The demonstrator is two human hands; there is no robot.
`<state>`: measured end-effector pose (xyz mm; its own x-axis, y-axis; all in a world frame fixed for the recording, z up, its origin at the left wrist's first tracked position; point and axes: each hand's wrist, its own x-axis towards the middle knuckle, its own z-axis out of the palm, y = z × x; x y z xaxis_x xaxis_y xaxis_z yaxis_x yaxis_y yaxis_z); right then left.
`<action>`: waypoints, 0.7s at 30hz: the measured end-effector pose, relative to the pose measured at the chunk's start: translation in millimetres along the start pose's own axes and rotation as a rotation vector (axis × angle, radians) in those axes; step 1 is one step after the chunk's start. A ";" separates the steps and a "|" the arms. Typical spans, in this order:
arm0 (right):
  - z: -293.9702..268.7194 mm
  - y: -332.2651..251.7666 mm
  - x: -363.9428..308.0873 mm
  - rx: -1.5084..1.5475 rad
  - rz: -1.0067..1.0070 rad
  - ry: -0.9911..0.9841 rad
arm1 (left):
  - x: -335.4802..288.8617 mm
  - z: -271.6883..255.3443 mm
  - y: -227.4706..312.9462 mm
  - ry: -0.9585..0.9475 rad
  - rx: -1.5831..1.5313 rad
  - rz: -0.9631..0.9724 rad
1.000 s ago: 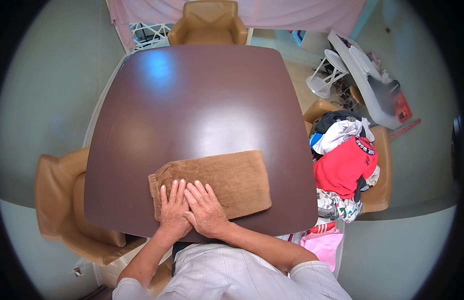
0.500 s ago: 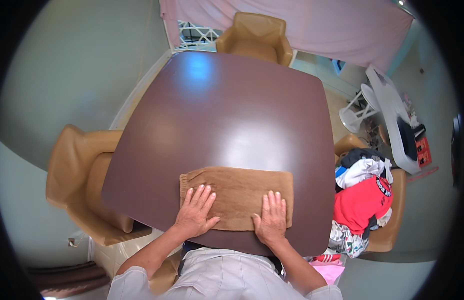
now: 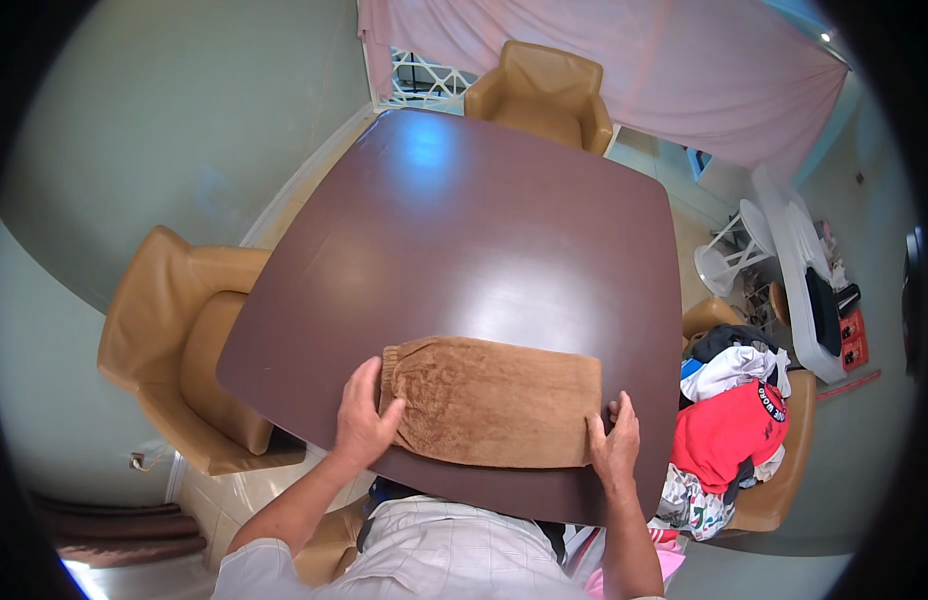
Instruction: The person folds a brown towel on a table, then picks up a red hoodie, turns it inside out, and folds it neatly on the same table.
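Observation:
A folded brown plush garment (image 3: 494, 400), with a gathered elastic edge at its left end, lies flat on the dark brown table (image 3: 464, 220) near the front. My left hand (image 3: 365, 415) is beside that gathered end, fingers stretched and thumb out toward the cloth's edge. At the opposite end is my right hand (image 3: 614, 440), with thumb and fingers apart and the thumb by the short right edge. Neither hand grips the cloth; whether the thumbs touch it I cannot tell.
A pile of clothes, with a red shirt (image 3: 732, 433) on it, fills a tan chair (image 3: 796, 440) on the right. Other tan armchairs stand at the left (image 3: 209, 350) and far side (image 3: 544, 95). A white stool (image 3: 734, 248) is beyond the table's right edge.
Both hands have left the top of the garment and moved outward, one to each short end. The view has shifted slightly, and the cloth's left part looks more ruffled.

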<state>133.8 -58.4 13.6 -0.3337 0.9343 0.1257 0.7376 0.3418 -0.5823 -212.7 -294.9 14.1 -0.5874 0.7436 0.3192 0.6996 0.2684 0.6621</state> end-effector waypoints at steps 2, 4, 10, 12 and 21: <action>-3.1 -2.1 15.3 0.092 0.116 -0.052 | 15.3 -3.0 -10.4 -0.176 -0.297 -0.462; -7.2 -5.2 28.7 0.287 0.303 -0.163 | 30.7 -5.9 -10.0 -0.241 -0.634 -0.730; -8.4 -13.1 43.0 0.251 0.376 -0.371 | 64.7 -6.1 -19.8 -0.526 -0.733 -0.910; -15.5 -10.9 47.7 0.243 0.376 -0.488 | 74.1 -7.9 -12.2 -0.620 -0.681 -0.885; -28.8 -34.3 28.6 0.524 0.318 -0.413 | 71.3 -9.3 9.7 -0.556 -0.744 -0.733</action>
<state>115.9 -40.5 60.3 -0.4206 0.8304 -0.3654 0.4933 -0.1287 -0.8603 -251.6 -244.9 49.6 -0.3639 0.7740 -0.5181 -0.2471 0.4561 0.8549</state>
